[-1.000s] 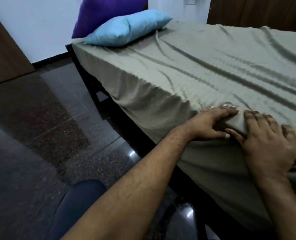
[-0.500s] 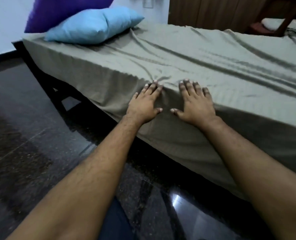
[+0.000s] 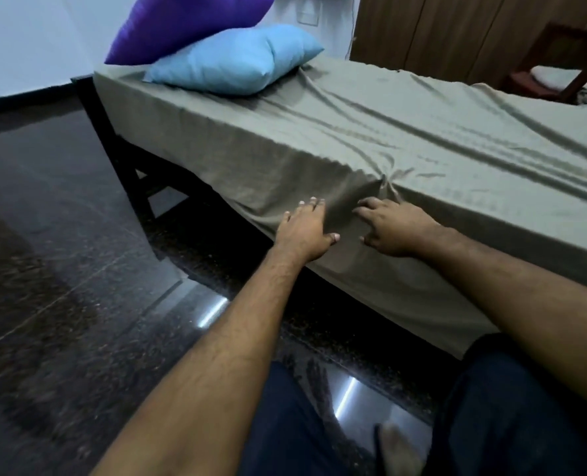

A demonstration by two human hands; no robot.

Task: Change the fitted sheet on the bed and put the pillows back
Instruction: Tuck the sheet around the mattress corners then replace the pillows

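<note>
The left hand (image 3: 304, 231) reaches out on a straight forearm and lies flat against the hanging side of the olive fitted sheet (image 3: 405, 139), fingers extended and together, thumb spread toward the other hand; it presses the cloth and grips nothing. Just right of it, the right hand (image 3: 393, 228) also rests on the sheet's side, fingers pointing left and loosely spread, holding nothing.

Half a second ago both hands sat higher, fingertips at the mattress's top edge; now they have slid down onto the side drop, and a knot of creases has gathered at the edge just above and between them. The right hand has turned to point leftward.

The sheet lies directly under both palms and stretches away from them over the bed. The light blue pillow (image 3: 237, 60) rests on the sheet well beyond the left hand, at the far end, with the purple pillow (image 3: 182, 22) propped behind it.
</note>
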